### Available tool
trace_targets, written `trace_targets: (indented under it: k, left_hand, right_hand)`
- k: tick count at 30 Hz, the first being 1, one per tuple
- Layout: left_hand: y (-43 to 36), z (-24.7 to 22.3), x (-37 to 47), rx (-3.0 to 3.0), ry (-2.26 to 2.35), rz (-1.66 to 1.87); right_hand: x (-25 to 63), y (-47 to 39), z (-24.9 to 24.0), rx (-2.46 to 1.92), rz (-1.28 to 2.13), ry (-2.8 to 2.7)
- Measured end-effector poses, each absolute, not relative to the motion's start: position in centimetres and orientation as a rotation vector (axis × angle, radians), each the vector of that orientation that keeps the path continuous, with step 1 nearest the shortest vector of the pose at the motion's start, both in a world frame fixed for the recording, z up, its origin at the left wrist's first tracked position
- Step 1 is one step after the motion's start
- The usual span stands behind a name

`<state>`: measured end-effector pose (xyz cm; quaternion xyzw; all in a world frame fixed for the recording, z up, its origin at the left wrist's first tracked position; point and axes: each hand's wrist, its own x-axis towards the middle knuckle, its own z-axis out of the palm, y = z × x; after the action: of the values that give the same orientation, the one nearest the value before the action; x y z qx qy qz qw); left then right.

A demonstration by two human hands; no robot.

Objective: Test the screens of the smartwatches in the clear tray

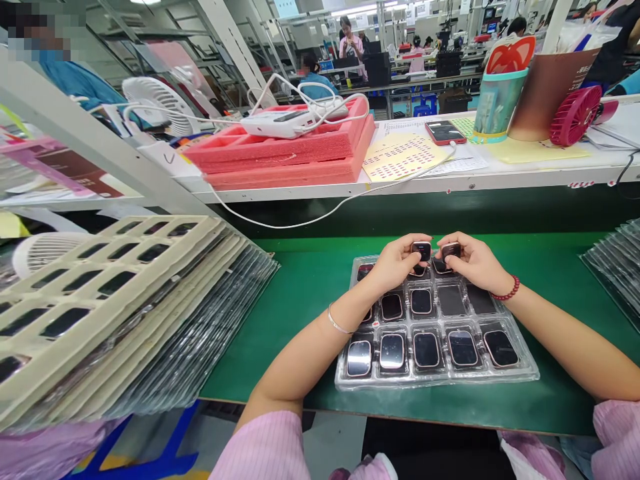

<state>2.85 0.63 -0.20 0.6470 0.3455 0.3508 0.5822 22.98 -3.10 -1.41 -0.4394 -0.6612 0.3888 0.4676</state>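
Note:
A clear plastic tray (425, 383) lies on the green mat, with dark-faced smartwatch bodies in most of its pockets. Over its far row, my left hand (403, 261) is closed on a smartwatch body (421, 251), thumb and fingers at its edges. Close beside it, my right hand (471, 257) pinches a second smartwatch body (451, 250). Both pieces are raised above the pockets, their dark faces toward me. Near the right hand, two pockets of the middle row, one of them an empty pocket (451, 300), show no watch. My hands cover part of the far row.
At left stands a tall stack of cream trays (107, 267) holding dark screens, above clear trays (200, 333). More clear trays (617, 267) rise at the right edge. A shelf (400, 181) ahead bears pink foam (285, 163), a phone (446, 132) and a dangling white cable (320, 219).

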Motion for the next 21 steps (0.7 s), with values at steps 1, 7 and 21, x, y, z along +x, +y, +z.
trace_targets:
  k: [1, 7, 21]
  left_hand:
    - [0.6, -0.2, 2.9, 1.510, 0.807, 0.824]
    - [0.7, 0.1, 2.7, 1.411, 0.756, 0.842]
    - [-1.2, 3.3, 1.4, 1.122, 0.413, 0.613]
  right_hand:
    - [23.0, -3.1, -1.4, -1.083, 0.952, -1.625]
    - [22.9, -3.3, -1.1, -1.082, 0.938, -1.617]
    - [23.0, -3.5, -0.7, -1.125, 1.007, -1.524]
